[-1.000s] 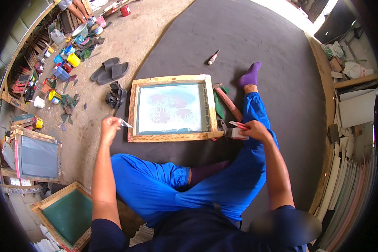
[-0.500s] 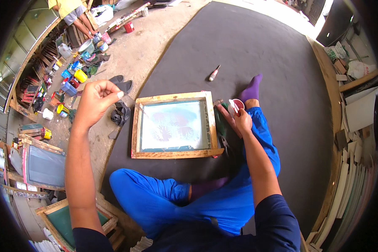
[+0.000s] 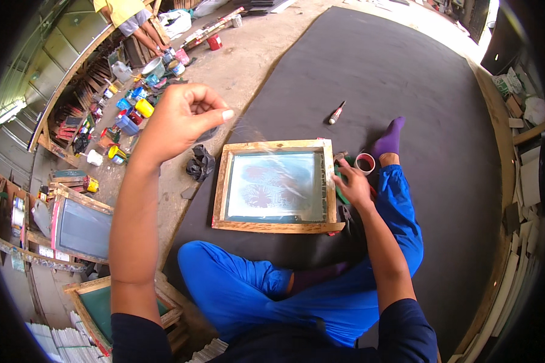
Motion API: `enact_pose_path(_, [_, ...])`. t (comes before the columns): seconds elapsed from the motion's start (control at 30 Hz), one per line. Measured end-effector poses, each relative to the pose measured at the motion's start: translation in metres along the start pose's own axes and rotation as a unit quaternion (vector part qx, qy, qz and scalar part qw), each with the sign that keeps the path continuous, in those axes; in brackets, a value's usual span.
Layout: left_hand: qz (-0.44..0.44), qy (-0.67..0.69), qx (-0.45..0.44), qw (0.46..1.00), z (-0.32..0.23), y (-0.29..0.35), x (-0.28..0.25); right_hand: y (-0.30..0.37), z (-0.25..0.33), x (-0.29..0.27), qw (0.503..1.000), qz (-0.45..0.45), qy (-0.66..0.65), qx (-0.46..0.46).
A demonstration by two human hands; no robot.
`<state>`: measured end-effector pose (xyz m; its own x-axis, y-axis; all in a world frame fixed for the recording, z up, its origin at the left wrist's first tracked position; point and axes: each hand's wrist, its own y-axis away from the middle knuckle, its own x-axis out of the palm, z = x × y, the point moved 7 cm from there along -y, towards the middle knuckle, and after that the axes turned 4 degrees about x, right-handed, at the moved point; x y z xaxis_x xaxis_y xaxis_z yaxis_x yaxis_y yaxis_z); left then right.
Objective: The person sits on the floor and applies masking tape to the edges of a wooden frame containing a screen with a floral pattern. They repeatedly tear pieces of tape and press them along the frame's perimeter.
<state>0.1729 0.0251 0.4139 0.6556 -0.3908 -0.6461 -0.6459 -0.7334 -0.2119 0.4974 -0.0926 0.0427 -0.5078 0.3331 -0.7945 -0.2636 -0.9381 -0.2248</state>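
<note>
A wooden-framed printing screen (image 3: 278,227) lies flat on the black mat, its pale mesh showing a faint pinkish and plant-like pattern. Above and left of its far corner, my left hand (image 3: 178,124) is raised, thumb and forefinger pinched together. Faint blurred streaks show past the thumb; what the pinch holds, if anything, is unclear. My right hand (image 3: 355,186) is low by the screen's right side, thumb and forefinger apart, holding nothing visible. Just beyond it sits a round white-rimmed thing, dark red inside (image 3: 365,163). Partly hidden dark-handled pliers (image 3: 346,213) lie beneath the right forearm.
A small pen-like tube (image 3: 336,115) lies farther up the mat (image 3: 430,181). Left of the mat are a black plastic bag (image 3: 200,163), several paint pots (image 3: 144,108) and more screens (image 3: 85,221). A person in yellow (image 3: 126,12) stands at far left. Boards line the right side.
My left hand has risen and moved right. My right hand has drawn left from the white-rimmed thing toward the screen; the white stick-like piece it held is gone from view. The view has shifted.
</note>
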Motion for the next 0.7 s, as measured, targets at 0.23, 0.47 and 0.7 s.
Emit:
enact_pose_path(0.23, [-0.022, 0.034, 0.016, 0.999, -0.003, 0.005, -0.004, -0.012, 0.168, -0.006, 0.830, 0.185, -0.523, -0.056])
enact_pose_path(0.47, [-0.052, 0.013, -0.003, 0.999, 0.019, 0.026, -0.051, 0.013, 0.124, 0.003, 0.834, 0.197, -0.514, 0.047])
enact_pose_path(0.7, [-0.071, 0.094, -0.046, 0.992, 0.080, 0.053, -0.064, 0.053, 0.076, -0.006, 0.851, 0.217, -0.464, 0.117])
